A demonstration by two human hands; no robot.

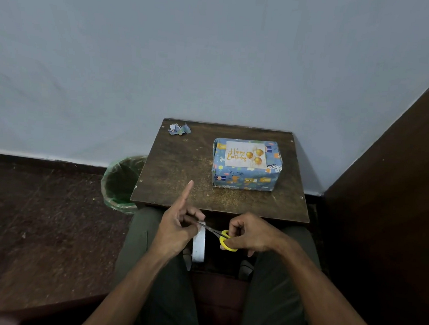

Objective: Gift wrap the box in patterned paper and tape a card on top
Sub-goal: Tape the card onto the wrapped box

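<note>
The box (245, 176), wrapped in blue patterned paper, sits on the right half of a small dark wooden table (182, 165). A white "Happy Birthday" card (244, 155) with gold balloons lies flat on its top. Below the table's front edge, over my lap, my right hand (251, 235) grips yellow-handled scissors (224, 237), blades pointing left. My left hand (177, 226) pinches tape at the blades, index finger pointing up, and a white tape roll (198, 245) hangs beneath it.
A crumpled scrap of wrapping paper (179, 129) lies at the table's far left corner. A bin with a green liner (122, 183) stands on the floor left of the table. A dark wooden panel (399, 177) rises on the right; a pale wall is behind.
</note>
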